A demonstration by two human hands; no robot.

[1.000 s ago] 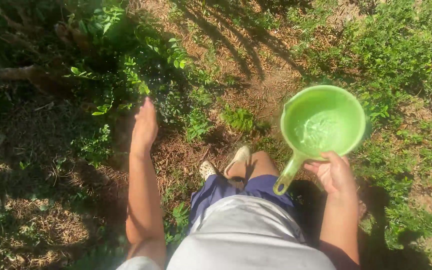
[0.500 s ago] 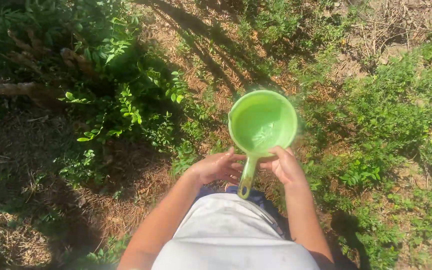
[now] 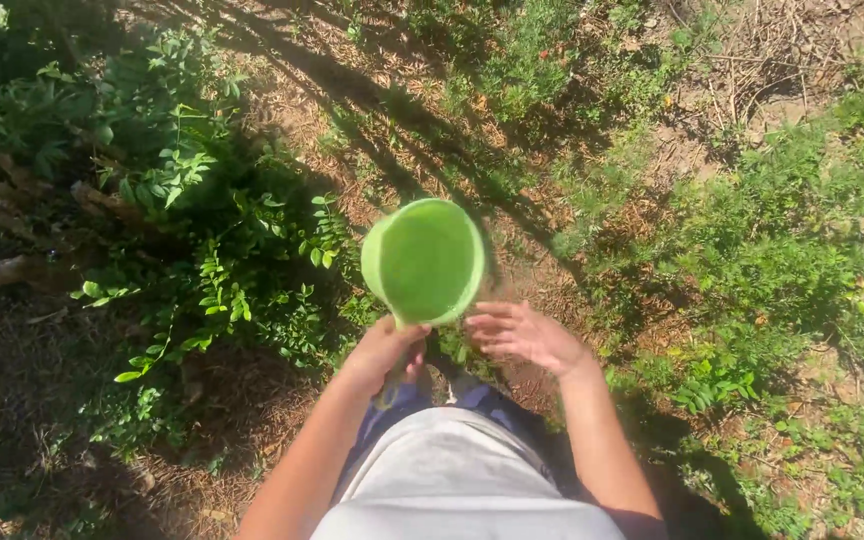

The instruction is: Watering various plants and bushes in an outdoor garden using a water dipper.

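The bare brown ground (image 3: pixel 282 120), strewn with dry leaves and thin twigs, carries a leafy green shrub (image 3: pixel 192 250) on the left, low weeds (image 3: pixel 772 250) on the right, and a patch of dry stalks (image 3: pixel 752 60) at top right.

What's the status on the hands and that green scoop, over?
Left hand gripping green scoop by its handle. Right hand open beside the bowl, fingers spread. Leafy shrub close on the left.

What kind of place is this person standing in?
Most likely a garden or a rough outdoor plot in strong sun. Leafy green shrubs grow from bare soil strewn with dry twigs, and the left hand holds a green plastic scoop, with the right hand beside it.
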